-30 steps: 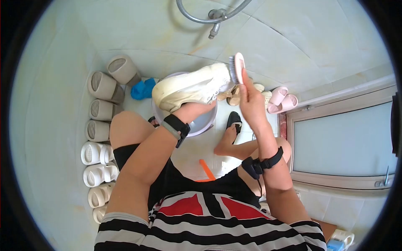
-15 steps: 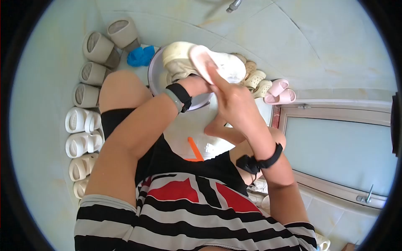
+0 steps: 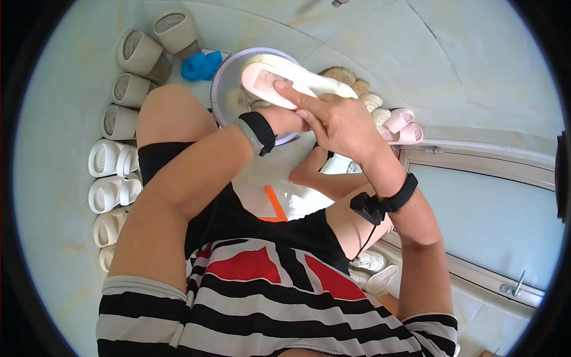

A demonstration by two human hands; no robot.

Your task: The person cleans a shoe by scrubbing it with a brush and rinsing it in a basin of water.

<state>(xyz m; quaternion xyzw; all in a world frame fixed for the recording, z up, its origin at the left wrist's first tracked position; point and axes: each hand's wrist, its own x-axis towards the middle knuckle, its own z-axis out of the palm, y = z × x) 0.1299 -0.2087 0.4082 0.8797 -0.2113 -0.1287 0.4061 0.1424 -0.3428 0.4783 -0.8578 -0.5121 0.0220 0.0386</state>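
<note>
A white shoe [image 3: 333, 87] is held over a pale basin [image 3: 216, 89] with a purple-tinted rim. Against the shoe lies a flat, insole-shaped pale pink piece [image 3: 256, 81], its rounded end facing left. My right hand [image 3: 345, 122] grips this piece from the right, with the index finger stretched along its surface. Coming from below, my left hand [image 3: 285, 119] is closed beneath the shoe; most of its fingers are hidden. Whatever lies inside the basin is largely covered by the shoe and hands.
Grey-beige slides [image 3: 143, 56] and white sandals [image 3: 106, 157] line the left wall. Blue crumpled plastic [image 3: 201, 65] sits left of the basin. Pink slippers [image 3: 404, 128] stand at right, near a glazed door [image 3: 482, 208]. An orange object [image 3: 275, 202] lies on the floor between my legs.
The pale pink piece has shifted left and turned from steeply slanted to flatter across the shoe. My right hand has rotated with it, and more of the basin's far rim shows.
</note>
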